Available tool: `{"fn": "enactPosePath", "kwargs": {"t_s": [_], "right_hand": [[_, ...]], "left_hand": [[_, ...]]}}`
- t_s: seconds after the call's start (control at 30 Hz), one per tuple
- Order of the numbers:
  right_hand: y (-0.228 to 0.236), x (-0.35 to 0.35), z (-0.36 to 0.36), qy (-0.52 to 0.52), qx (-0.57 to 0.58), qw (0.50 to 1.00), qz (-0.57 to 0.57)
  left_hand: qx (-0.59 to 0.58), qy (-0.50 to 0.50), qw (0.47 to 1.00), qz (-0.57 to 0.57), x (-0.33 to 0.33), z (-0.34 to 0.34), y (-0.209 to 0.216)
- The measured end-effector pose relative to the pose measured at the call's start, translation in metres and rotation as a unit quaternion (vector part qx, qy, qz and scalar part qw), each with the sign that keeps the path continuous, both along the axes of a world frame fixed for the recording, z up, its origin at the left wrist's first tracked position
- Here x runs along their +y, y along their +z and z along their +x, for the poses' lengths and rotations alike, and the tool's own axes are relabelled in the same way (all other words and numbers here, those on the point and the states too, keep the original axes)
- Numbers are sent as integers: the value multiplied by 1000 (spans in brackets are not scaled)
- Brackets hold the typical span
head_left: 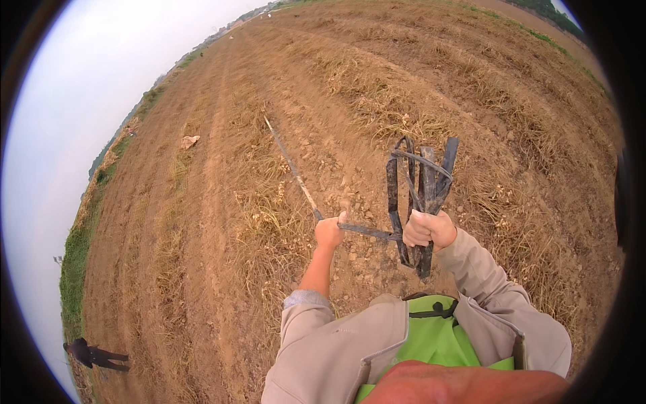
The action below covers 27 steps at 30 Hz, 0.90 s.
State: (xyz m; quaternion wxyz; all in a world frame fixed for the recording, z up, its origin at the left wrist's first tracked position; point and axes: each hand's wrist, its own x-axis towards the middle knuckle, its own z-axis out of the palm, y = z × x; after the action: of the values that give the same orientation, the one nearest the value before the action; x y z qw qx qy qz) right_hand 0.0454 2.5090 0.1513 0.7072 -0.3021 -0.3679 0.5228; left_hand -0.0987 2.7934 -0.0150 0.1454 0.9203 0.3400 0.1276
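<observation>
My right hand (429, 230) is closed around a folded bundle of flat black drip tape (428, 180), its loops standing above the fist and some ends hanging below it. Soil dulls parts of the strip. My left hand (330, 232), out to the left at about the same height, grips the same tape with its fingers wrapped round it. One short length (369, 231) runs between the two hands. Beyond the left hand, a long dusty stretch (294, 170) reaches forward over the ground and fades among dry plants.
Rows of dry, uprooted-looking plants (262, 225) lie along the brown soil (208, 222). A pale crumpled sack (190, 142) rests ahead on the left. Another person (97, 355) in dark clothes stands at the far left, near a green grassy edge (77, 269).
</observation>
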Motion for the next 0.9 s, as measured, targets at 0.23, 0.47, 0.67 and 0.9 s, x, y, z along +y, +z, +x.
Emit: {"fn": "enactPosePath", "kwargs": {"t_s": [0.23, 0.47, 0.67, 0.9], "right_hand": [[-10, -82, 46, -54, -41, 992, 108], [-32, -95, 31, -270, -258, 924, 85], [-62, -49, 13, -207, -515, 827, 90], [-102, 10, -23, -84, -720, 689, -10]], "left_hand": [[-44, 214, 954, -206, -164, -50, 4], [-278, 250, 792, -483, -289, -79, 69], [-430, 203, 682, -556, -262, -80, 123], [-505, 214, 586, -597, -219, -58, 168]]}}
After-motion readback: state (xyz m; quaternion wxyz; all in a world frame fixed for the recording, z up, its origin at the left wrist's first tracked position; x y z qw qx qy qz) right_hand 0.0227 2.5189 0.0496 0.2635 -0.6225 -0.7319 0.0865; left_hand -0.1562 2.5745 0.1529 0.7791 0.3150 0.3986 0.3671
